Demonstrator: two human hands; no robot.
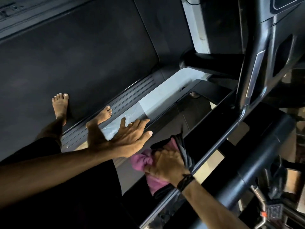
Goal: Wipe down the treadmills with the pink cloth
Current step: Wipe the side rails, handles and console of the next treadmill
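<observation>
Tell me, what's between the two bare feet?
In the head view, only dark treadmill belt lies between the left foot and the right foot, which rests on the ribbed side rail.

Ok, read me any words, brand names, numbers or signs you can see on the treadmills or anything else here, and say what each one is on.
No text can be read in this view.
Top left, the grey treadmill side rail bears raised marks, too blurred to read.
Bottom right, a small orange tag on dark metal hardware shows no legible characters.
The crumpled pink cloth under the right hand and the dark treadmill belt carry no visible print.
</observation>
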